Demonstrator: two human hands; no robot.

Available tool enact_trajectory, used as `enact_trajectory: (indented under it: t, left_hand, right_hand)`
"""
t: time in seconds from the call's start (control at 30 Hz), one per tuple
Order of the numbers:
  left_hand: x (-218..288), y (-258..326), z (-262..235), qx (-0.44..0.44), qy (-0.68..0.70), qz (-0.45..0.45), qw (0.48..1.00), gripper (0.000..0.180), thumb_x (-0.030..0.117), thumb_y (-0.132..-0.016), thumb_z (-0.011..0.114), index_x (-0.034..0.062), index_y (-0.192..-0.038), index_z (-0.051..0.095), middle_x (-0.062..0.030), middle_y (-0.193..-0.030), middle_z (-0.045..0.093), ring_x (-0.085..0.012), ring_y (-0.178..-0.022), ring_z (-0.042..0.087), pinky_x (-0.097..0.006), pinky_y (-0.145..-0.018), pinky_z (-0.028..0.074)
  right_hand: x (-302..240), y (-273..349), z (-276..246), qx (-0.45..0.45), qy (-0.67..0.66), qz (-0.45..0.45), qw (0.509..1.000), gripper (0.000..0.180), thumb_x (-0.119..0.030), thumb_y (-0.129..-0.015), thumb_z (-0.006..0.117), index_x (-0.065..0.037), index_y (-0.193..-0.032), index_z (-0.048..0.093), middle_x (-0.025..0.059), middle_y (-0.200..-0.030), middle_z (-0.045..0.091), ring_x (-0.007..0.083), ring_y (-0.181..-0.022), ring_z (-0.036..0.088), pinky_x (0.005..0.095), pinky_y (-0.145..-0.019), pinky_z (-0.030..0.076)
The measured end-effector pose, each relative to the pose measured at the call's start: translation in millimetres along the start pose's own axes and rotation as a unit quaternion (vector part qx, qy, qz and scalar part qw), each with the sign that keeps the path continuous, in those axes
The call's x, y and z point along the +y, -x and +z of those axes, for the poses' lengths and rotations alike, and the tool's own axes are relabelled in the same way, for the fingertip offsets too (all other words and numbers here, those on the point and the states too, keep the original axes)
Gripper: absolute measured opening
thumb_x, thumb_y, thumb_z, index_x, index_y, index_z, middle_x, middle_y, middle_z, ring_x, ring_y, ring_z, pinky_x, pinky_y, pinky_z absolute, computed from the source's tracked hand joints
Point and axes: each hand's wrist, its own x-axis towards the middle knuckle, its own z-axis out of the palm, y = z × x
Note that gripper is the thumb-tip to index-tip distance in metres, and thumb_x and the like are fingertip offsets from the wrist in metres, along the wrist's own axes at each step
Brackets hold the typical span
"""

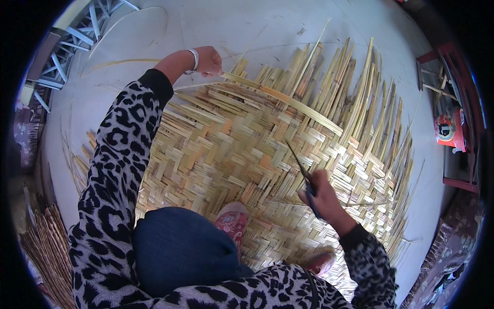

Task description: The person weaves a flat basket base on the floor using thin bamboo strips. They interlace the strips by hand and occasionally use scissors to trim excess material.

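One large woven mat of pale bamboo strips (247, 154), one thin dark blade (301, 167), two red slippers (232, 220), one silver bracelet (194, 60), two hands.

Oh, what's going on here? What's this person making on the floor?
A person is crouched over a big woven bamboo mat spread on the pale floor, with one red shoe planted on the weave. The left hand is stretched out to the mat's far edge, gripping a long loose bamboo strip that lies across it. The right hand holds a thin dark blade pointed at the weave. Unwoven strip ends stick out along the far side.
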Motion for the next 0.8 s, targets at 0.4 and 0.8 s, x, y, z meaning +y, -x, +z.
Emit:
enact_trajectory:
  t: [0.4,0.8]
  left_hand:
    - [4,41,0,0.014,0.134,0.040,0.990,0.017,0.018,-0.082,0.067,0.0016,-0.084,0.068,-0.0014,-0.066,0.063,-0.0107,-0.059,0.057,-0.026,-0.057,0.048]
    - [3,59,-5,0.003,0.062,0.026,0.998,0.018,0.019,-0.085,0.065,0.0013,-0.083,0.068,-0.0025,-0.065,0.062,-0.0100,-0.057,0.055,-0.025,-0.055,0.046]
  right_hand:
    - [-124,-137,91,-0.091,-0.353,0.042,0.930,0.063,-0.061,-0.092,0.050,-0.004,-0.115,0.038,0.0040,-0.085,0.051,0.0089,-0.069,0.049,0.0241,-0.057,0.045]
    - [-165,-160,109,-0.082,-0.416,0.030,0.905,0.059,-0.065,-0.091,0.048,-0.008,-0.103,0.038,0.0021,-0.079,0.048,0.0100,-0.063,0.048,0.0246,-0.051,0.045]
